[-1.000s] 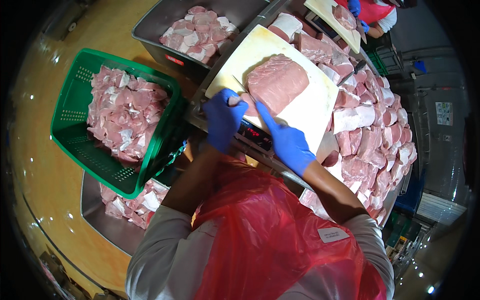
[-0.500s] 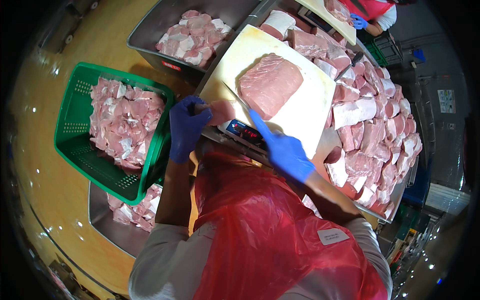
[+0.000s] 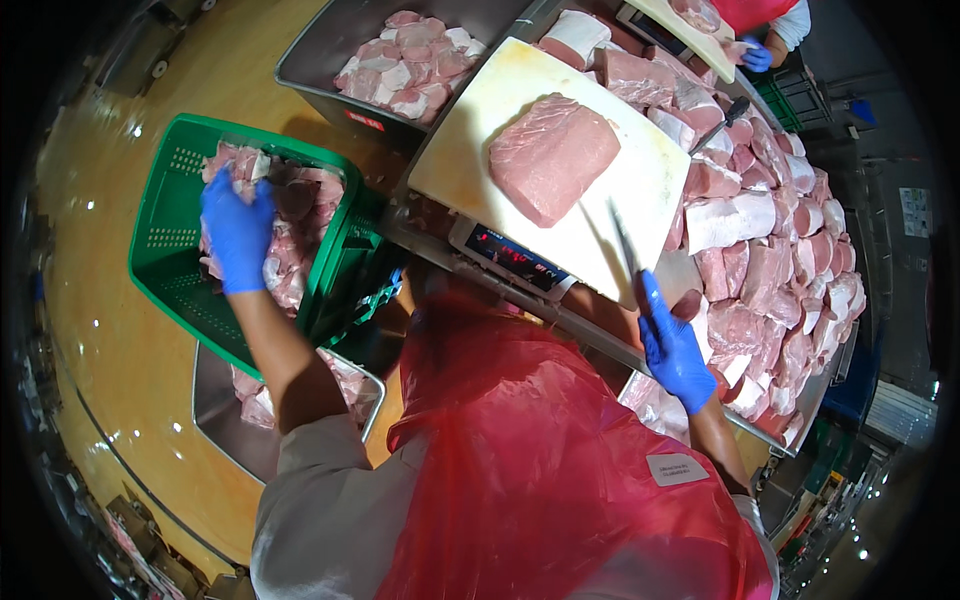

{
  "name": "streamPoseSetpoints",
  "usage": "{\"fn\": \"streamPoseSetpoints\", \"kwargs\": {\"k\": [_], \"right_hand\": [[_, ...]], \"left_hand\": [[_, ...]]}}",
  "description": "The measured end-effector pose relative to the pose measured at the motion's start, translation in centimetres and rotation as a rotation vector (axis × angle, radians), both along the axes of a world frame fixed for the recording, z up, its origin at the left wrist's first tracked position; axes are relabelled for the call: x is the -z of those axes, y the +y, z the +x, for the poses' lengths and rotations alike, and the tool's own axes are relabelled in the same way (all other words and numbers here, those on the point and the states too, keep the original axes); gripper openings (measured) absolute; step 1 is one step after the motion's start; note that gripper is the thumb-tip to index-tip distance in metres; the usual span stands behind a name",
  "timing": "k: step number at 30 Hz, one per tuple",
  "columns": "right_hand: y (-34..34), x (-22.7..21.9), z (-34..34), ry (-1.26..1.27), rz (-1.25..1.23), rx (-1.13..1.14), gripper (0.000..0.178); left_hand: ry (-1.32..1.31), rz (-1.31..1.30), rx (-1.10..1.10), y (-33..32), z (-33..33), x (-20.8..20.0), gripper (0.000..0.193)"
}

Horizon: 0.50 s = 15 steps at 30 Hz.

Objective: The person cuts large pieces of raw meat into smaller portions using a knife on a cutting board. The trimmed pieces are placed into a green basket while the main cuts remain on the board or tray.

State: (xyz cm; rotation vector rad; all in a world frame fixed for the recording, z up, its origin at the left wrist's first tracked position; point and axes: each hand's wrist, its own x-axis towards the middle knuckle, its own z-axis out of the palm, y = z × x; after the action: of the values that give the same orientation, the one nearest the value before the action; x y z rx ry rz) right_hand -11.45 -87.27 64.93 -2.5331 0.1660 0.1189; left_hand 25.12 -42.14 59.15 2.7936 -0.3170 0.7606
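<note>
My left hand [image 3: 238, 235], in a blue glove, reaches over the green basket [image 3: 150, 250] on the left. Its fingers are spread, with nothing visibly held, above the pale pink meat pieces [image 3: 288, 255] inside. My right hand [image 3: 676, 345], also gloved in blue, is closed around the handle of a knife [image 3: 622, 238]. The blade points away from me over the right side of the white cutting board [image 3: 460, 150]. A large trimmed block of pork [image 3: 553, 160] lies on the board, a little left of the blade and apart from it.
A digital scale [image 3: 512, 262] sits under the board's near edge. Many pork blocks [image 3: 735, 220] are heaped on the right, with another knife [image 3: 722, 122] among them. Metal tubs of meat stand behind [image 3: 320, 95] and below [image 3: 215, 400] the basket. A co-worker's gloved hand [image 3: 757, 56] shows far right.
My left hand has moved from beside the board to the basket, and the small meat piece is no longer in it. My right hand has drawn the knife rightward, off the pork block.
</note>
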Motion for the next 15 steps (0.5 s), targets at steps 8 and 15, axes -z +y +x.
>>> {"fn": "streamPoseSetpoints", "kwargs": {"k": [8, 15], "right_hand": [[4.9, 1.7, 8.7, -0.263, 1.046, 0.593, 0.081], [3.8, 3.0, 7.8, -0.338, 1.061, 0.701, 0.08]], "left_hand": [[0.629, -0.63, 0.85, -26.2, -2.4, 3.1, 0.022], [0.823, -0.969, 0.699, -28.9, -17.0, 2.6, 0.019]]}}
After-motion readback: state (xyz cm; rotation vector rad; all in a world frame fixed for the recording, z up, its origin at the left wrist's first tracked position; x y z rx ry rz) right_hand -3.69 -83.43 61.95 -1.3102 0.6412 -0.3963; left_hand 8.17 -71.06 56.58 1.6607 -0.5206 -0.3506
